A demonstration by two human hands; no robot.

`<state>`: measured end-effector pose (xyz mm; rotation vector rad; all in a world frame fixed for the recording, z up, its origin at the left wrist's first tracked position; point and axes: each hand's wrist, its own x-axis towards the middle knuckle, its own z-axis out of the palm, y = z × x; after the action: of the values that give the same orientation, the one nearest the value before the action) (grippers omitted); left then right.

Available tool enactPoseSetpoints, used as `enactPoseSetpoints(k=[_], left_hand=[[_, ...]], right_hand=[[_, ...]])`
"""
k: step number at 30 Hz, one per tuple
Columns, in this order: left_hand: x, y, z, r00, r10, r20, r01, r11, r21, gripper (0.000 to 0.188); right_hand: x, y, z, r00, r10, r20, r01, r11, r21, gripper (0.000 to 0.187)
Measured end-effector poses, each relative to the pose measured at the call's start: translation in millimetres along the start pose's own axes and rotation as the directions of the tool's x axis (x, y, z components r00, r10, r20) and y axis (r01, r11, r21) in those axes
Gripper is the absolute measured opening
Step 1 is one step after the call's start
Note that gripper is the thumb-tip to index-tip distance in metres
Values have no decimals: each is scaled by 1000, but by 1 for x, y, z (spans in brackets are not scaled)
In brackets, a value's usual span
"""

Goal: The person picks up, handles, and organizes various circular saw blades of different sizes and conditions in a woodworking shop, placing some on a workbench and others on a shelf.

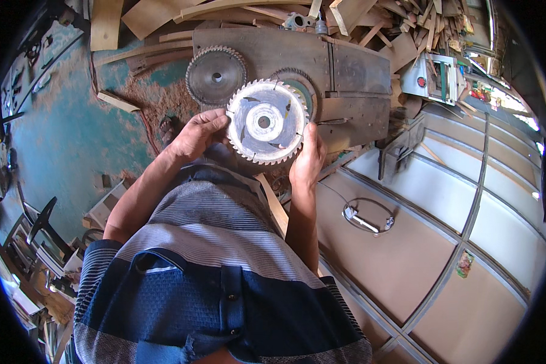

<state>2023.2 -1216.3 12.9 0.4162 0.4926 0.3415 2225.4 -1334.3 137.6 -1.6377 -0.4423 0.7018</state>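
Observation:
Between my two hands is a silver circular saw blade [273,134], toothed all round, with a small hole at its centre and thin slots near the rim. My left hand [195,134] pinches its left edge between thumb and fingers. At the right edge, my right hand [307,159] grips it with the thumb up along the teeth; the other fingers are mostly hidden. Beyond it, a larger, darker saw blade [206,85] lies on the grey machine table [352,118]. Partly behind the held blade, another round toothed blade [306,82] shows at the table's opening.
Sawdust [158,94] covers the floor beside the machine. Wood offcuts [400,30] are heaped at the back. On the right stands a metal-framed panel [400,261] with a coiled cable [370,225] on it. A white and green case [431,79] sits at the far right.

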Motion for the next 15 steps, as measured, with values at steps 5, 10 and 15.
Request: enactPoseSetpoints(k=[5,10,15], left_hand=[[0,-1,-4,1000,-24,2,24,1000,9,17],[0,-2,-4,998,-47,-48,46,999,-18,15],[-2,-3,-4,991,-70,-113,66,997,-33,15]], right_hand=[[-2,9,-4,999,22,-38,-23,1000,-20,43],[2,20,-12,1000,6,8,-4,980,-201,34],[0,27,-11,999,44,17,-41,990,-133,27]])
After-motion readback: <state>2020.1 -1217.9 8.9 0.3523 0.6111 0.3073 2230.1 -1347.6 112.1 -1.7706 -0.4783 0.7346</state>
